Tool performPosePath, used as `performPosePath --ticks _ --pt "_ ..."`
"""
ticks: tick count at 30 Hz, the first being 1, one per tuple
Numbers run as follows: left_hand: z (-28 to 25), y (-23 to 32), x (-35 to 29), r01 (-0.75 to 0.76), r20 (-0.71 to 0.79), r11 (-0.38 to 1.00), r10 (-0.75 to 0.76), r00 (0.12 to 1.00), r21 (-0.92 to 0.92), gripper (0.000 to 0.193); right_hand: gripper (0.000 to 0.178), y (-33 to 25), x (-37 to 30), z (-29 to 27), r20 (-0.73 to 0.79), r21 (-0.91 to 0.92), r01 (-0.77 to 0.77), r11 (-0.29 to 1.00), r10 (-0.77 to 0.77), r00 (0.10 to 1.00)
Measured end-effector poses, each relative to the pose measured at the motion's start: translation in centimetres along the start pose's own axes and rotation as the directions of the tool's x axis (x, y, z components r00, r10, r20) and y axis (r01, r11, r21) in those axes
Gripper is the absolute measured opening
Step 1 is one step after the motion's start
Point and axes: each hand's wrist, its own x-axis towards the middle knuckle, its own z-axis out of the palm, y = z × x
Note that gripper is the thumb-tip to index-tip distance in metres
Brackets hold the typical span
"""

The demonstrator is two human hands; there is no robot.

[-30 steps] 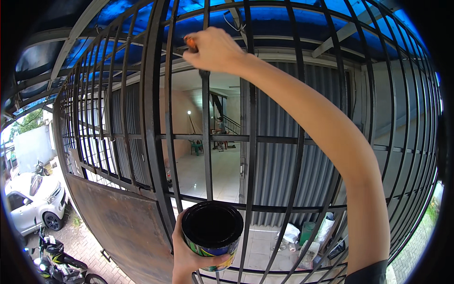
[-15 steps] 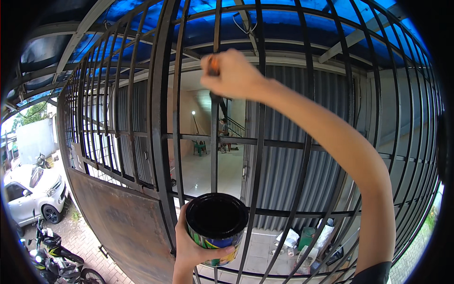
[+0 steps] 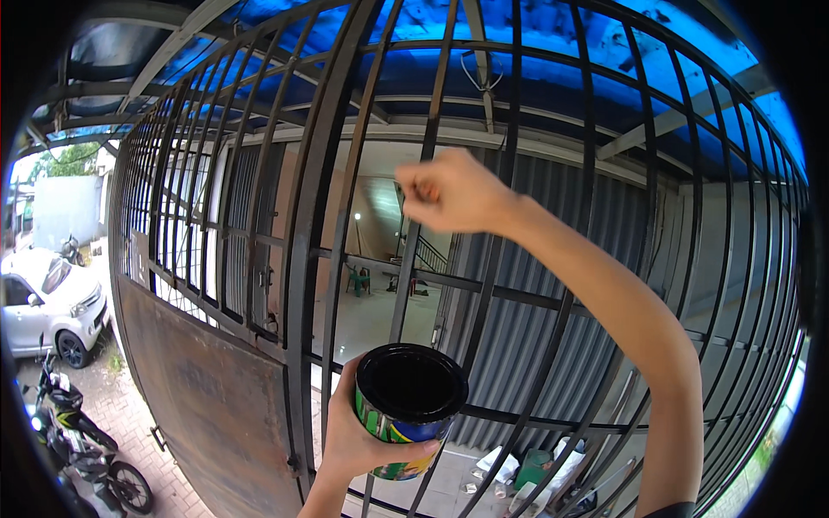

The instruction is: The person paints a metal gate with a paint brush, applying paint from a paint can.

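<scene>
A tall grille (image 3: 591, 207) of dark bars fills the view, its lines bowed by the lens. Behind it lies a lit room with a pale, shiny floor (image 3: 367, 328) and a green chair (image 3: 357, 278). A grey shutter (image 3: 535, 345) covers part of the entrance, and a white bag (image 3: 498, 464) and a green bin (image 3: 533, 468) stand near its foot. Blue roofing (image 3: 561, 30) spans overhead. On the left, outside, a white car (image 3: 78, 306) and a motorcycle (image 3: 86, 436) stand by brick paving (image 3: 177, 470).

The right forearm rises from the lower right, bends at the elbow and reaches across to the left. The right hand (image 3: 458, 194) is raised in front of an upright bar (image 3: 437, 91); its fingers are curled tight around an orange handle (image 3: 427, 190), mostly hidden and blurred. Whether the hand touches the bar, I cannot tell. The left hand (image 3: 354, 440) comes up from the bottom edge, gripping the can (image 3: 410, 425) low in the middle of the view, the thumb across its front and the other fingers hidden.

The can is round, with a glossy black rim, a dark inside and a green, blue and yellow label; its mouth tips toward the camera. The bar is brownish higher up and blacker lower down. A flat metal panel (image 3: 207, 380) at lower left is mottled with rust-brown patches, while the shutter is ribbed in vertical folds.
</scene>
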Motion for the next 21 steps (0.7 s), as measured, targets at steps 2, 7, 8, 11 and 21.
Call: performPosePath --ticks 2,7,8,11,21 --pt "0.2 0.1 0.0 0.019 0.013 1.0 -0.019 1.0 0.002 0.09 0.009 0.7 1.4 -1.3 0.074 0.3 -0.355 0.885 0.349 0.934" --pt "1.0 0.4 0.2 0.005 0.02 0.998 -0.003 1.0 -0.066 0.093 0.017 5.8 3.9 -3.6 -0.281 -0.015 -0.355 0.935 0.337 0.899" --pt "1.2 0.3 0.1 0.003 0.025 0.997 -0.001 1.0 -0.076 0.093 0.017 6.5 4.1 -4.1 -0.319 -0.079 -0.361 0.929 0.32 0.892" --pt "1.2 0.1 -0.1 -0.01 0.021 0.997 0.012 1.0 -0.08 0.094 0.016 6.2 4.6 -3.8 -0.329 -0.25 -0.246 0.937 0.157 0.931" --pt "0.2 -0.2 0.0 -0.017 -0.008 0.998 0.016 1.0 -0.052 0.094 0.01 -2.0 -0.3 -0.1 0.182 0.308 -0.211 0.928 0.16 0.97"
